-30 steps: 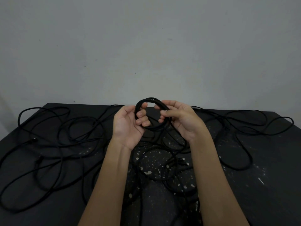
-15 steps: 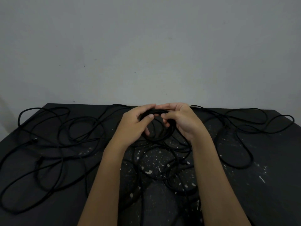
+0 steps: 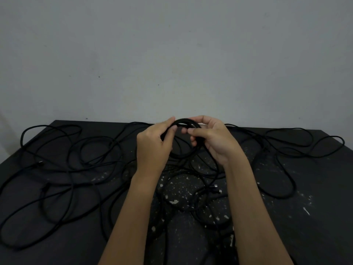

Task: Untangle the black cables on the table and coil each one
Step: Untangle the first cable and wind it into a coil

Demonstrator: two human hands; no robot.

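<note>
I'd judge I'm somewhere early to midway. One small coil (image 3: 182,156) is wound and held up between my hands, just above the far middle of the table (image 3: 315,197). The rest of the black cables (image 3: 80,169) lie uncoiled, sprawled in overlapping loops from the left edge to the right, with a denser tangle under my wrists. My left hand (image 3: 152,148) grips the coil's left side, fingers curled over the strands and thumb tucked against them. My right hand (image 3: 216,144) pinches the right side, thumb laid across toward the middle and fingers wrapped behind. The coil looks tight and roughly round, several turns of thin matte cord bunched together (how many turns I can't tell, it's black on black). A strand seems to trail from it down into the pile, so this one may not be finished. Two metal-tipped plugs (image 3: 216,188) lie on the table just beside my right forearm.
</note>
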